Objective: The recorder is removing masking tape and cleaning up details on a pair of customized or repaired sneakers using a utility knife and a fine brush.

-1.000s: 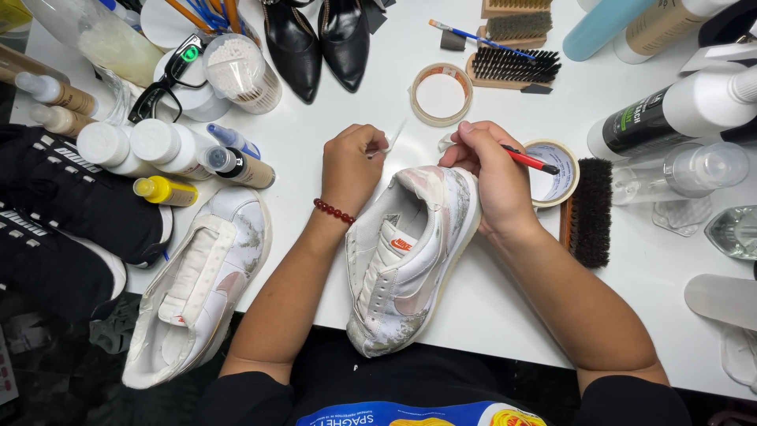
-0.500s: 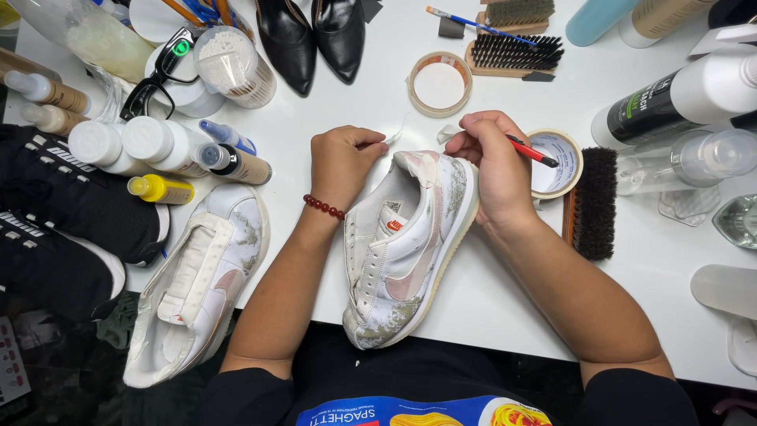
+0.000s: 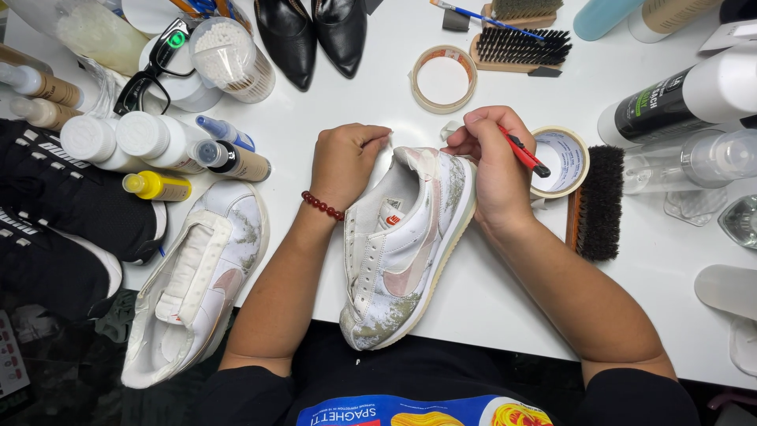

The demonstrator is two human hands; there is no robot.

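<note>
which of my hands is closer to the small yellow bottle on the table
Left. Your left hand grips the heel of the white sneaker, across a stretch of table from the yellow bottle to its left. Your right hand, holding a red tool, lies beyond the sneaker, farther away.

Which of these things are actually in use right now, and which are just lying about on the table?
In use:
- stained white sneaker, gripped by left hand and right hand
- red-handled tool in the right hand

Lying about:
- second white sneaker
- black pointed shoes
- wooden bristle brush
- two tape rolls
- small yellow bottle
</note>
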